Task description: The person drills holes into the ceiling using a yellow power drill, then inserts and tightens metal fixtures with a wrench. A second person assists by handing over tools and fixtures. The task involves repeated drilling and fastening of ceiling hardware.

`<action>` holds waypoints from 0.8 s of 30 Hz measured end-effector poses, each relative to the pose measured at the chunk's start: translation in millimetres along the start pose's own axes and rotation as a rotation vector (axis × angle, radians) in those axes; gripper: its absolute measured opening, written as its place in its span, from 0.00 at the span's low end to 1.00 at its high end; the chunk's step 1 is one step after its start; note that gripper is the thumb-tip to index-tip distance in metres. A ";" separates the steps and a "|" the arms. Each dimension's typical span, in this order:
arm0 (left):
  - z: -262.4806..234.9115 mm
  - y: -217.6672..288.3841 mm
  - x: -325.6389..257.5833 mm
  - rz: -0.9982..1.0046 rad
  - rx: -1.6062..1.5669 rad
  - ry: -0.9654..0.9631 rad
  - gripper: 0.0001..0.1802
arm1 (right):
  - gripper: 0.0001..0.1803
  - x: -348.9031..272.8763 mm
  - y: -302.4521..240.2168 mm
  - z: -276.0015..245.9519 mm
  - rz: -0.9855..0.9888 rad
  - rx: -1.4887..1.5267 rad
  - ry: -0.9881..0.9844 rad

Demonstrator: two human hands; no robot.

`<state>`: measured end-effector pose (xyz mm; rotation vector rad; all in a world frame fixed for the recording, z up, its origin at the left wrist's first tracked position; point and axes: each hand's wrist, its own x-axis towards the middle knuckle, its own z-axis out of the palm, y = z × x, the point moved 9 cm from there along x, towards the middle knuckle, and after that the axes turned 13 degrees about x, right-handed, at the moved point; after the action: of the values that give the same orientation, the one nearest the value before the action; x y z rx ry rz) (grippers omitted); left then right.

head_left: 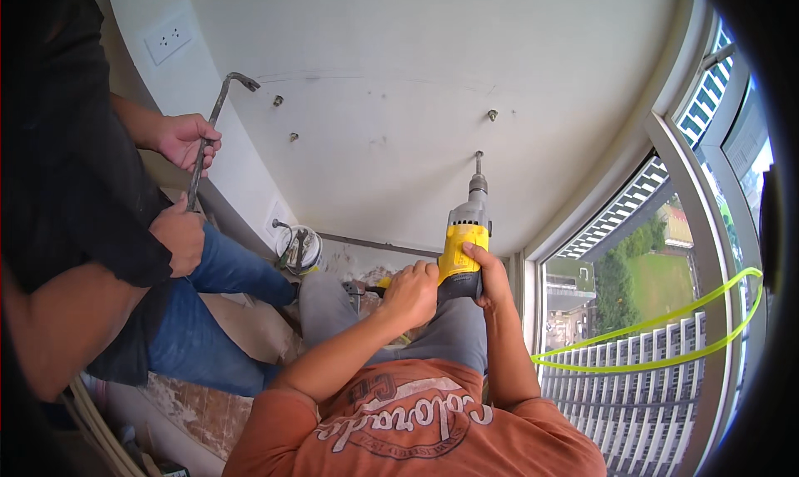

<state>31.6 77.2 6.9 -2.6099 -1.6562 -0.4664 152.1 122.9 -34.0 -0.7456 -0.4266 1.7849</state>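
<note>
A yellow and black power drill (464,242) points at the white wall (374,69), its bit (478,162) touching the wall or just inside a hole there. My left hand (412,295) is closed round the drill's handle, whose dark end sticks out to the left. My right hand (489,275) grips the rear of the drill body from the right, thumb over the yellow casing. Above the bit a metal anchor bolt (493,115) stands out of the wall. Two more, an upper bolt (278,101) and a lower bolt (294,136), protrude further left.
At my left a co-worker in a dark shirt and jeans (225,265) holds a pry bar (218,111) in both hands. A white bucket (310,250) stands by the wall base. A window (624,269) and a looped yellow-green strap (649,360) are at my right.
</note>
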 end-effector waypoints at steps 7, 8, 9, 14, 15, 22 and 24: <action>20.5 -3.0 -0.8 -0.033 -0.097 -0.012 0.17 | 0.24 7.5 7.2 -14.9 -0.037 -0.068 0.010; 14.7 -3.3 -0.3 -0.031 -0.099 -0.014 0.17 | 0.24 7.9 7.7 -16.2 -0.045 -0.044 0.010; 1.0 -3.4 1.3 -0.019 -0.056 -0.005 0.16 | 0.24 7.6 7.1 -14.3 -0.044 -0.041 0.014; -35.3 1.1 13.6 0.043 0.096 0.013 0.14 | 0.24 1.7 -3.0 17.1 0.020 0.243 -0.068; -36.3 6.9 15.2 0.060 0.112 0.031 0.14 | 0.24 1.1 -5.7 14.2 0.017 0.245 -0.082; 11.1 14.5 2.3 0.005 0.012 -0.016 0.14 | 0.26 7.7 5.4 -27.7 0.018 0.081 -0.059; 15.5 3.6 -0.2 -0.016 0.001 0.056 0.13 | 0.25 11.2 12.6 -25.6 0.022 0.067 -0.049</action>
<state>38.5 78.0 -7.5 -2.5594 -1.6612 -0.5339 158.0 127.3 -63.7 -0.6630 -0.3902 1.8322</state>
